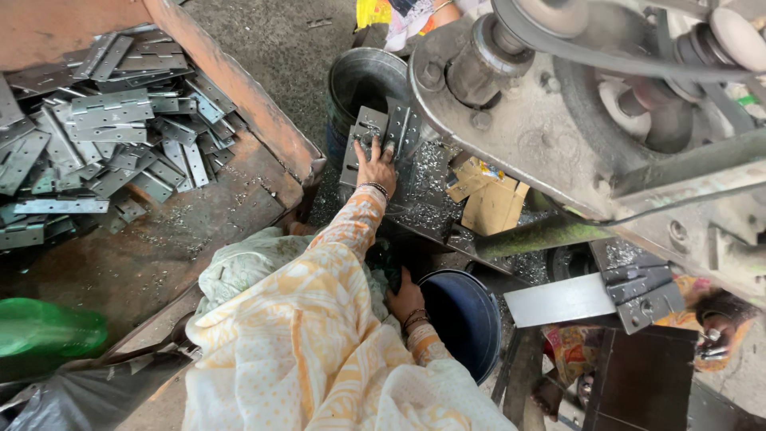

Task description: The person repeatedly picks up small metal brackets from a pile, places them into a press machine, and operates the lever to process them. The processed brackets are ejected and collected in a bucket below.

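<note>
two hands: left hand (376, 164) fingers spread on hinge plates (381, 132); right hand (404, 298) grip unclear, half-hidden beside bucket (467, 319).

Soft, even daylight fills the scene, brightest along the top edge and on the pale orange-and-white garment (319, 343), which is nearly washed out. The heap of metal hinges (96, 136) catches dull glints without hard glare. Deep shadow sits inside the dark bucket (467, 319) and beneath the machine (574, 120). Wide-angle distortion bends the edges; the green bag (48, 331) at the left looks slightly soft.
</note>
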